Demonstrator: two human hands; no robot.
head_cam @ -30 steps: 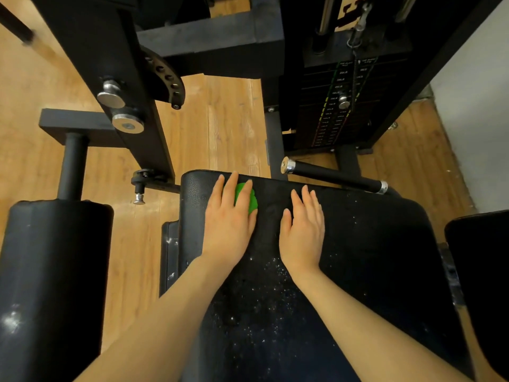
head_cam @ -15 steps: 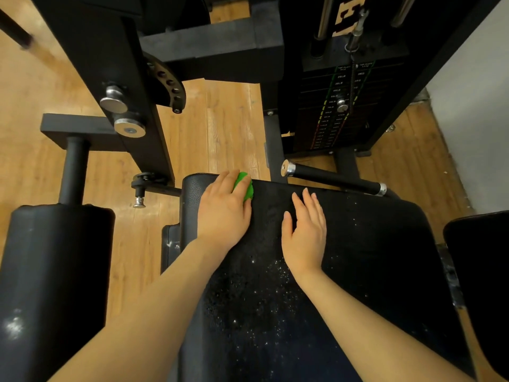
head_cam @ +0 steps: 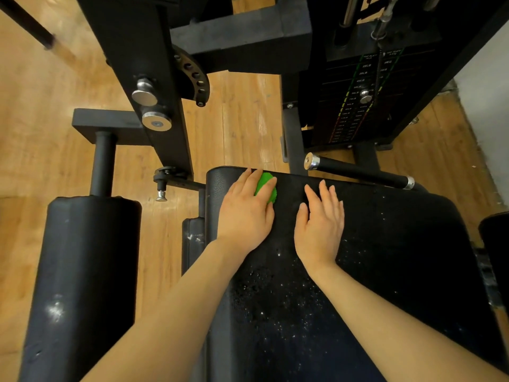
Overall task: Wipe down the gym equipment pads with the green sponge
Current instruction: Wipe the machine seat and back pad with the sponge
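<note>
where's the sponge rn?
Head view: the sponge lies under the left hand at the far left corner of the seat pad, left of the flat right hand.

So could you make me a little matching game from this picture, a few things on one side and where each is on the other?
Things:
1. sponge
2. right hand
3. roller pad
4. handle bar

Places:
A. flat on the seat pad, holding nothing
B. beyond the seat pad's far edge
C. under the left hand
D. left of the seat pad

Pairs: 1-C, 2-A, 3-D, 4-B
</note>
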